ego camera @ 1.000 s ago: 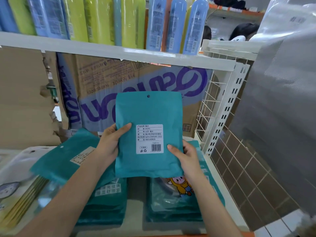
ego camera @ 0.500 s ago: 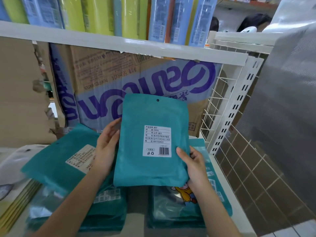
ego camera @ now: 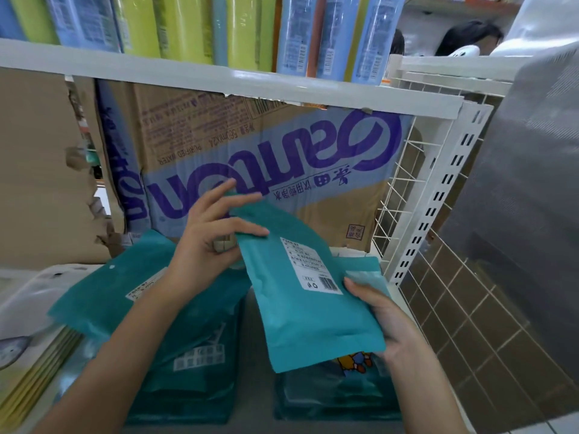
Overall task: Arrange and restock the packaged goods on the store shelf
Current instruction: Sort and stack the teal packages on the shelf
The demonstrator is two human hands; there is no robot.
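Observation:
A flat teal packet with a white barcode label tilts back and to the left above the shelf. My right hand grips its lower right edge. My left hand pinches its top left corner with spread fingers. Below it lies a stack of teal packets showing a cartoon figure. A second stack of teal packets lies to the left, with a loose teal packet slanted on top, under my left forearm.
A cardboard box with purple lettering stands at the back. The upper shelf carries blue and green bottles. A white wire grid closes the right side. Pale packets lie at the left. A grey bag hangs right.
The teal packet went from upright and facing me to tilted back and leftward. My left hand moved from its left edge up to its top corner. The camera moved closer.

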